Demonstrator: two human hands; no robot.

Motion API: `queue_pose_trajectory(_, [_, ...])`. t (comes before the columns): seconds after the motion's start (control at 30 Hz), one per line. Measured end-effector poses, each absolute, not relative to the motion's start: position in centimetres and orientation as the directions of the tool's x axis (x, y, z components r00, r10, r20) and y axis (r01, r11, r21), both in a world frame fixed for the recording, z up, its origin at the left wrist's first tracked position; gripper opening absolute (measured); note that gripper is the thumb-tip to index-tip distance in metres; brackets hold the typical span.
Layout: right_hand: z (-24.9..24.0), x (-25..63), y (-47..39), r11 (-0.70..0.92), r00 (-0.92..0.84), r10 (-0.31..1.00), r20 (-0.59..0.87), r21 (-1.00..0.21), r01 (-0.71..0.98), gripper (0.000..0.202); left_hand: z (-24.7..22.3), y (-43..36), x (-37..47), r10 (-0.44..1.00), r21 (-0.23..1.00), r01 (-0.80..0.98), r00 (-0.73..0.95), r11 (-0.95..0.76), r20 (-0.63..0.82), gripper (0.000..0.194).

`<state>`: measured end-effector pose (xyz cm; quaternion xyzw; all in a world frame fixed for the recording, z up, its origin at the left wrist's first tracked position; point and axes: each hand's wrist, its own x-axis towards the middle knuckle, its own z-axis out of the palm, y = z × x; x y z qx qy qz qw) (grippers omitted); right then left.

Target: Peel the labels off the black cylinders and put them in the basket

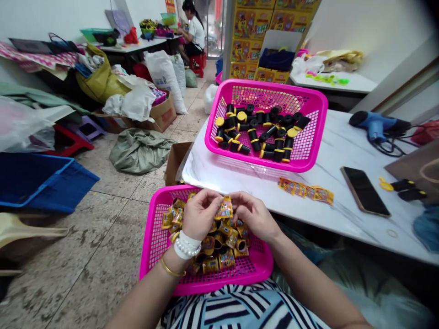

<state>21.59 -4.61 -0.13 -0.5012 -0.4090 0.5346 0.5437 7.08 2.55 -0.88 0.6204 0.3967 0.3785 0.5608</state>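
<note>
- A small yellow printed wrapper (225, 208) is held above the lower pink basket (147, 246), just in front of the near edge of the desk (209, 167).
- The wrapper is pinched at its left side between thumb and fingers of the left hand (200, 214); a white beaded bracelet (187, 247) and a gold bangle (171, 269) are worn on that arm.
- The right hand (254, 214) is held close by, its fingers bent at the wrapper's right edge; whether the wrapper is gripped by it cannot be told. The two hands are brought near each other.
- The lower basket is partly filled with yellow printed sleeves (226, 260), piled loosely; open round ends are seen on several.
- On the desk, an upper pink basket (267, 165) is placed, in which black canisters (254, 139) with yellow ends are heaped, some upright, some on their sides.
- A strip of yellow printed labels (305, 191) is laid flat between the upper basket and a dark-screened phone (365, 191).
- A blue heat tool (375, 125) with a black cable is noted behind the phone.
- In the background, a co-worker (195, 32) is seen seated on a red stool (199, 64).
</note>
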Motion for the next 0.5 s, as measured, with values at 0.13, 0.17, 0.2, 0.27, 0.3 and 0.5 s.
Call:
queue_pose_trajectory(0.13, [-1.6,20.7,-4.4,-0.106,0.225,0.964,-0.144,-0.979,-0.175,0.041,-0.7,2.4,7.2,0.926,1.000,0.005,0.377,-0.013,0.010,0.016])
queue_pose_trajectory(0.17, [-2.1,20.6,-4.3,-0.107,0.268,0.952,-0.150,-0.980,-0.169,0.042,-0.6,2.2,7.2,0.934,1.000,-0.019,0.357,-0.003,0.010,0.017])
queue_pose_trajectory(0.2, [-2.5,20.5,-4.3,-0.100,0.308,0.940,-0.146,-0.982,-0.162,0.043,-0.5,2.0,7.1,0.945,0.999,-0.040,0.326,0.001,0.012,0.018])
queue_pose_trajectory(0.27, [-3.3,20.5,-4.3,-0.066,0.374,0.921,-0.113,-0.989,-0.134,0.043,-0.2,1.3,6.7,0.968,0.999,-0.050,0.252,-0.007,0.019,0.019])
queue_pose_trajectory(0.3, [-3.5,20.5,-4.3,-0.052,0.399,0.912,-0.093,-0.992,-0.113,0.042,-0.1,0.9,6.5,0.974,0.999,-0.037,0.227,-0.015,0.023,0.019])
queue_pose_trajectory(0.5, [-3.6,20.3,-4.6,-0.032,0.442,0.897,-0.017,-0.999,0.025,0.045,0.3,-1.3,6.0,0.968,0.997,0.045,0.249,-0.055,0.042,0.021])
